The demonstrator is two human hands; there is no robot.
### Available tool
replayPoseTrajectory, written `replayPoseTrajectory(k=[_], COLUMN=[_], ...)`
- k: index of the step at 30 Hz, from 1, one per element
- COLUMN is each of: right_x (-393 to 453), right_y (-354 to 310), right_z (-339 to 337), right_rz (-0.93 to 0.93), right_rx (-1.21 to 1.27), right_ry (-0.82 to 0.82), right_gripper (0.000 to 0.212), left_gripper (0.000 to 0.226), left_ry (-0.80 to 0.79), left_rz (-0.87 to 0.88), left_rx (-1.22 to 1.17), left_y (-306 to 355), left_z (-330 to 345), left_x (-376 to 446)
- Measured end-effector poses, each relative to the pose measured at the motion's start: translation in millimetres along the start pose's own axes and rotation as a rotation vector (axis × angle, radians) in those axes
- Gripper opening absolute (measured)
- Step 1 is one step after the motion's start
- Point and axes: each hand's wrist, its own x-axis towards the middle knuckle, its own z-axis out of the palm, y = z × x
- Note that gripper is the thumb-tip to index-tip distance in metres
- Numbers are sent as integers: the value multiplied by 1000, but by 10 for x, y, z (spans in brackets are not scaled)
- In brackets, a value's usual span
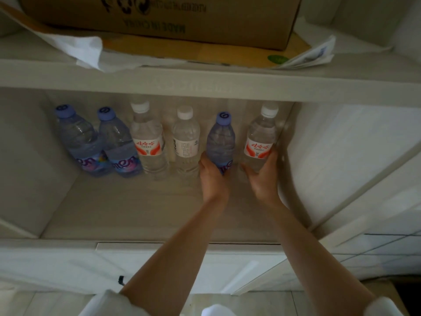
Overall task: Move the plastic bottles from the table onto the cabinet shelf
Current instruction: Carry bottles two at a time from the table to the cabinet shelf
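Note:
Several plastic water bottles stand in a row at the back of the cabinet shelf (pixel 136 208). From the left: two blue-tinted bottles with purple caps (pixel 77 140) (pixel 118 144), then two clear bottles with white caps (pixel 148 142) (pixel 185 142). My left hand (pixel 213 176) is wrapped around the base of a third blue bottle with a purple cap (pixel 221 137). My right hand (pixel 262 174) grips the lower part of a clear bottle with a red-and-white label (pixel 259 137), close to the shelf's right wall. Both held bottles are upright, at or just above the shelf floor.
The shelf above holds a cardboard box (pixel 159 17), flat cardboard and white paper (pixel 86 51). The cabinet's right side wall (pixel 319 144) is close to my right hand. White drawer fronts (pixel 68 265) lie below the shelf. Bare shelf floor lies in front of the bottles.

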Motion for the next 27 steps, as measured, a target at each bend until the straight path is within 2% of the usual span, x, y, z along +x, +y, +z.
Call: replayPoseTrajectory(k=[5,7,11,14,20,27], right_x=[-82,-178,-586,-1032,-1624,-2237], right_y=[36,82,47,-4,-282,-580], right_z=[0,3,-66,-77,103,487], right_rz=[48,26,-16,-27,-107,-229], right_rx=[-47,-73,-143,-123,-54,21], right_ry=[89,97,55,-61,-379,-672], right_gripper=[90,85,73,60,49,34], left_gripper=[68,63,56,52,25,28], left_ry=[-31,-51,-45,49,164,404], left_rz=[-6,-5,-51,-77,-76,-207], left_rx=[107,106,-49,-72,31,39], left_y=[-57,-89,-49,-18,-206,-649], left_z=[-66,-138,-360,-546,-1234,-2244], left_x=[-49,-112,-382,-663,-1133,-1934])
